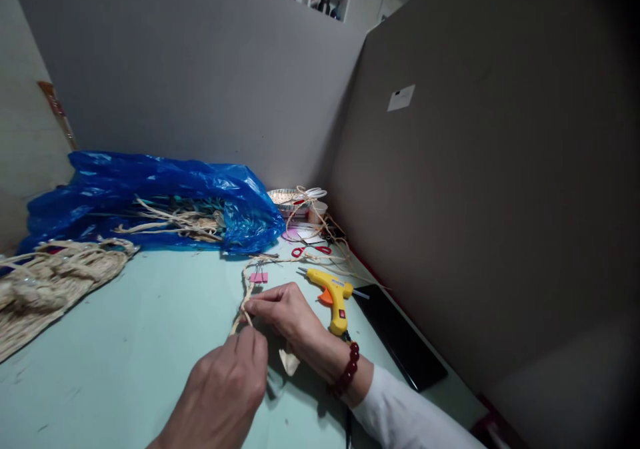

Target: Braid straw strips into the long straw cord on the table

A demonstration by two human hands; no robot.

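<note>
A pale twisted straw cord [247, 290] runs toward me over the table and into my fingers. My right hand [295, 319], with a dark red bead bracelet at its wrist, pinches the cord between thumb and fingertips. Just below it, my left hand [227, 376] is closed on a strand of the same cord, its fingertips partly hidden from view. A loose pale strip [289, 361] hangs under my right palm. Beyond the hands, a small pink block [259, 278] with pins in it lies beside the cord.
Right of my hands lie a yellow glue gun [334, 289] and a flat black object [405, 339]. Red-handled scissors [311, 251] sit farther back. A blue plastic bag [165, 176] holds straw strands; a woven straw piece [60, 289] is at left. Grey partitions [225, 89] enclose the table.
</note>
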